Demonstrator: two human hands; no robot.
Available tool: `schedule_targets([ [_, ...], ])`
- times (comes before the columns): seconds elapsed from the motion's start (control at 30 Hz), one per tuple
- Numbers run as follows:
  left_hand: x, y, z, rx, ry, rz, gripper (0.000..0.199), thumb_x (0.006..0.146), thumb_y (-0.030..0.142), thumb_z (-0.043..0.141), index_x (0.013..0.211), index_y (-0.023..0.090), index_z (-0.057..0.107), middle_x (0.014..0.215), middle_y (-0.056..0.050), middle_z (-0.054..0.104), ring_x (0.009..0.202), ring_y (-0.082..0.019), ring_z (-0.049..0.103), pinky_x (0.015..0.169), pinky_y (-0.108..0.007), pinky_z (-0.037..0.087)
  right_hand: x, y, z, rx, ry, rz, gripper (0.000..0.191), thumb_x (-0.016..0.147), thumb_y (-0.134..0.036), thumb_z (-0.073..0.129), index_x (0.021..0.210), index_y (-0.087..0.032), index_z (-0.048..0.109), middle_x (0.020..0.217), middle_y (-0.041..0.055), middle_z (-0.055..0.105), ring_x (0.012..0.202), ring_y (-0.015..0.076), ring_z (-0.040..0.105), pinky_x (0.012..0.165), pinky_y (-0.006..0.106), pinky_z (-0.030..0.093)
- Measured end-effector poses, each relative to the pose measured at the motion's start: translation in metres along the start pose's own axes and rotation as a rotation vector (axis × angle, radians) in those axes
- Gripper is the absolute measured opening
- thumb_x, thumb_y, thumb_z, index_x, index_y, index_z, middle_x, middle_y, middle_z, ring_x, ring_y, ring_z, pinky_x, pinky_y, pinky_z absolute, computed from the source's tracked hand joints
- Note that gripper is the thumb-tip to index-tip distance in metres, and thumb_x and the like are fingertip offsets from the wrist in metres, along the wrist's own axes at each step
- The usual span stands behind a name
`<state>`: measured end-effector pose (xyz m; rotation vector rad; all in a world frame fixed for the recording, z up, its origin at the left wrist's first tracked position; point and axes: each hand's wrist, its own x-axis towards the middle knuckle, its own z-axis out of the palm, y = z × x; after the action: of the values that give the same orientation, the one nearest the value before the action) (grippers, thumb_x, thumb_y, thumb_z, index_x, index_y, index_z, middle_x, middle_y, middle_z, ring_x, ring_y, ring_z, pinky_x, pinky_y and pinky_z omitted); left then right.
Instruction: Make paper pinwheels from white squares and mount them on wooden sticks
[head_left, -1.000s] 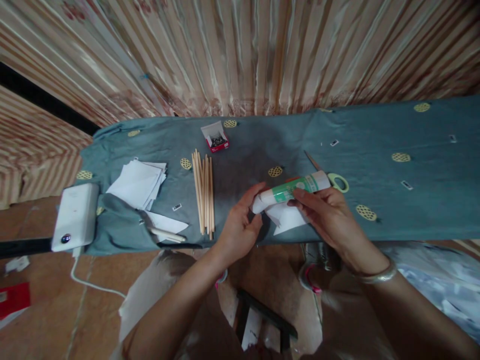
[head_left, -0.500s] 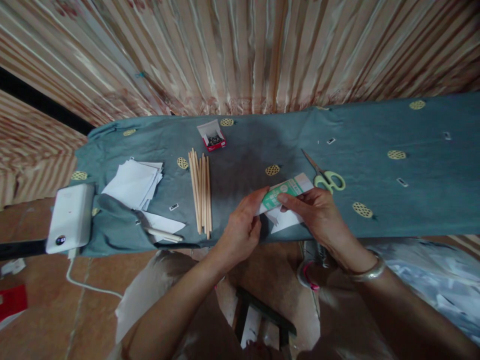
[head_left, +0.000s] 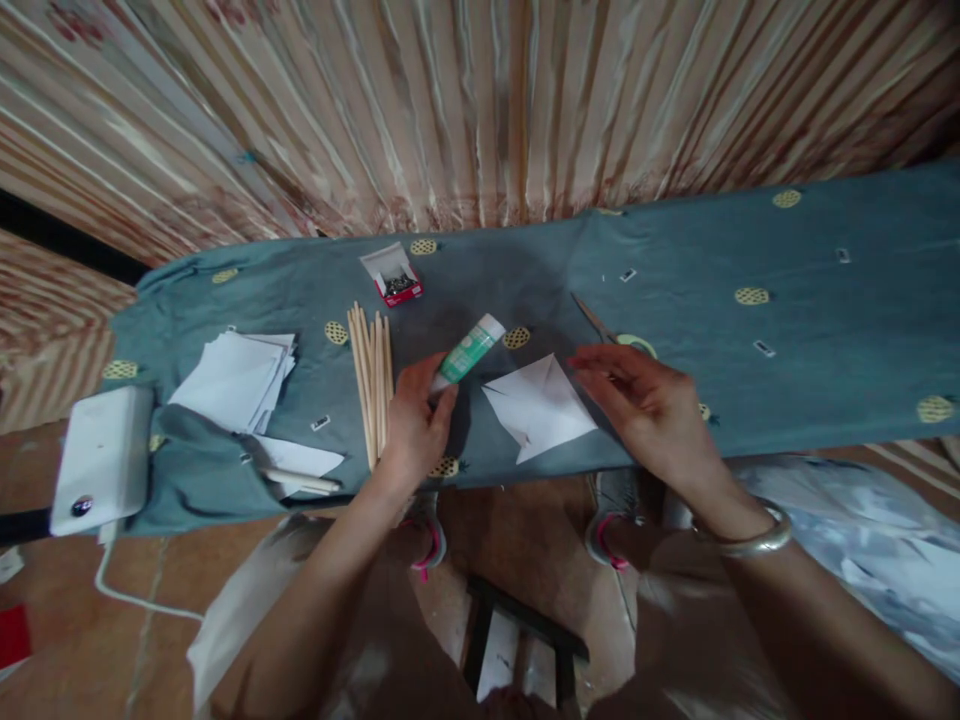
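My left hand (head_left: 417,420) grips the lower end of a glue stick (head_left: 471,350) with a green label and whitish ends. It points up and to the right, above the cloth. A white paper (head_left: 538,405) with folded corners lies flat on the table between my hands. Just right of that sheet is my right hand (head_left: 637,405), its fingers loosely bent and apart, with nothing visible in them. Behind its fingers lie scissors (head_left: 596,318) with pale green handles, partly hidden by the hand.
Several thin wooden sticks (head_left: 370,375) lie beside my left hand. Behind them stands an open red box (head_left: 397,283) of small metal pieces. A stack of white paper (head_left: 232,378) and a white power bank (head_left: 101,455) with a cable are at left. The green tablecloth (head_left: 690,240) has pineapple prints.
My left hand has moved left with the glue stick and tilted it more upright. My right hand has let go of it. The folded paper beneath is now uncovered. The view has shifted slightly right.
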<state>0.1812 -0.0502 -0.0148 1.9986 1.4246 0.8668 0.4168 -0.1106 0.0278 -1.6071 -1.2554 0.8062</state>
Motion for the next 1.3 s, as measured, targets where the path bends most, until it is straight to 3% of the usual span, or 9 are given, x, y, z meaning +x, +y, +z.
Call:
schedule_targets([
  [0.13,0.006,-0.007,-0.004,0.165,0.003,0.130,0.033,0.090,0.023,0.050,0.122,0.018,0.057,0.119,-0.011,0.062,0.118,-0.026,0.053,0.103,-0.048,0.042,-0.009,0.010,-0.011,-0.273,-0.040,-0.068,0.024,0.087,-0.034,0.059,0.105,-0.023,0.069,0.099,0.0056,0.074,0.086,0.0213,0.069,0.077,0.036,0.054],
  [0.3,0.002,0.007,-0.013,0.232,0.043,0.300,0.048,0.087,0.019,0.055,0.134,0.021,0.046,0.139,-0.013,0.049,0.136,-0.029,0.037,0.111,-0.054,0.034,-0.016,0.013,-0.017,-0.442,-0.091,-0.173,0.028,0.089,-0.031,0.053,0.112,-0.021,0.067,0.101,0.0080,0.073,0.089,0.0234,0.069,0.083,0.039,0.053],
  [0.47,-0.012,0.022,-0.009,0.214,-0.188,0.510,0.032,0.088,0.007,0.049,0.113,0.023,0.063,0.120,-0.008,0.062,0.117,-0.023,0.052,0.097,-0.044,0.048,-0.020,0.016,-0.021,-0.493,-0.113,-0.252,0.028,0.092,-0.030,0.049,0.114,-0.021,0.065,0.106,0.0093,0.071,0.100,0.0252,0.067,0.090,0.041,0.051],
  [0.57,-0.016,0.023,0.001,0.177,-0.266,0.513,0.022,0.091,0.013,0.052,0.107,0.019,0.066,0.115,-0.009,0.065,0.108,-0.023,0.057,0.090,-0.042,0.051,-0.022,0.016,-0.020,-0.502,-0.115,-0.269,0.028,0.092,-0.029,0.050,0.114,-0.020,0.064,0.107,0.0097,0.071,0.102,0.0254,0.066,0.091,0.041,0.051],
  [0.8,-0.013,0.023,0.014,0.123,-0.228,0.537,0.014,0.091,0.020,0.057,0.099,0.018,0.069,0.105,-0.009,0.068,0.097,-0.022,0.060,0.081,-0.039,0.050,-0.025,0.017,-0.021,-0.500,-0.105,-0.292,0.027,0.092,-0.028,0.051,0.112,-0.017,0.065,0.106,0.0100,0.071,0.098,0.0248,0.068,0.089,0.040,0.053],
  [1.1,-0.033,0.050,0.027,0.061,-0.337,0.444,0.017,0.094,0.023,0.054,0.100,0.018,0.069,0.094,-0.005,0.070,0.088,-0.018,0.058,0.077,-0.035,0.042,-0.032,0.018,-0.024,-0.454,-0.053,-0.306,0.018,0.091,-0.023,0.053,0.102,-0.020,0.067,0.101,0.0078,0.072,0.096,0.0220,0.066,0.087,0.038,0.053],
  [1.3,-0.031,0.055,0.028,0.134,-0.330,0.397,0.017,0.094,0.025,0.056,0.100,0.022,0.071,0.093,-0.003,0.070,0.093,-0.020,0.055,0.081,-0.039,0.032,-0.044,0.023,-0.010,-0.465,-0.077,-0.373,0.011,0.086,-0.022,0.060,0.093,-0.019,0.068,0.128,0.0147,0.061,0.118,0.0299,0.056,0.097,0.049,0.048],
])
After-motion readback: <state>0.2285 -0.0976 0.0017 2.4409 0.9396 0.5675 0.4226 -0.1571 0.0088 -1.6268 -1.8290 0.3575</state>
